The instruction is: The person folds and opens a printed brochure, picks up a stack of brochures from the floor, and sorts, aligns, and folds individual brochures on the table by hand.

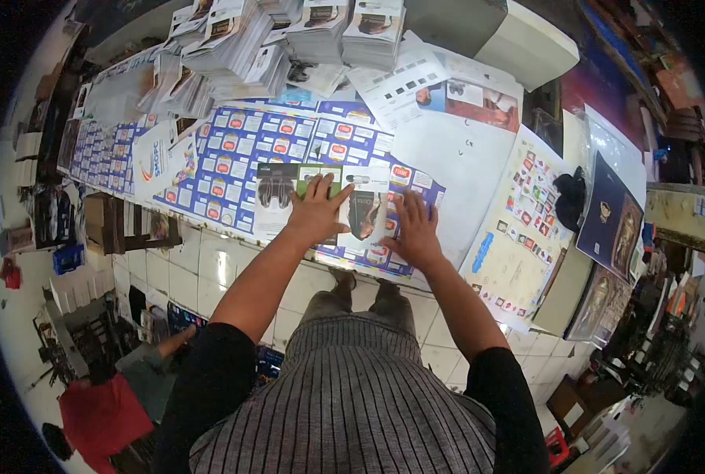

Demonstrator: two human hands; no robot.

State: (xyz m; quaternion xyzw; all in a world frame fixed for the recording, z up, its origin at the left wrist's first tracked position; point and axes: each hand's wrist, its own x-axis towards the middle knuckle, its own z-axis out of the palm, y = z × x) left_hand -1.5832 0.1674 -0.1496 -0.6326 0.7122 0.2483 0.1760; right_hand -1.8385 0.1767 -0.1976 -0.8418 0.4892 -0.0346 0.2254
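A printed sheet (276,188) with dark, green and white panels and pictures of earbuds and a head lies flat on the table in front of me. My left hand (318,212) rests on its middle, fingers spread. At the sheet's right edge is my right hand (418,235), its fingers apart and its thumb near the sheet's lower right corner. Whether the right fingertips touch the sheet or only the blue patterned paper (230,154) around it, I cannot tell. Neither hand grasps anything.
Tall stacks of printed sheets (230,43) stand along the table's back. Loose sheets (400,83) and a white SKGPC sheet (156,160) lie nearer. To the right are a sticker-covered board (518,229) and a dark blue folder (609,213). A person in red (103,415) is at lower left.
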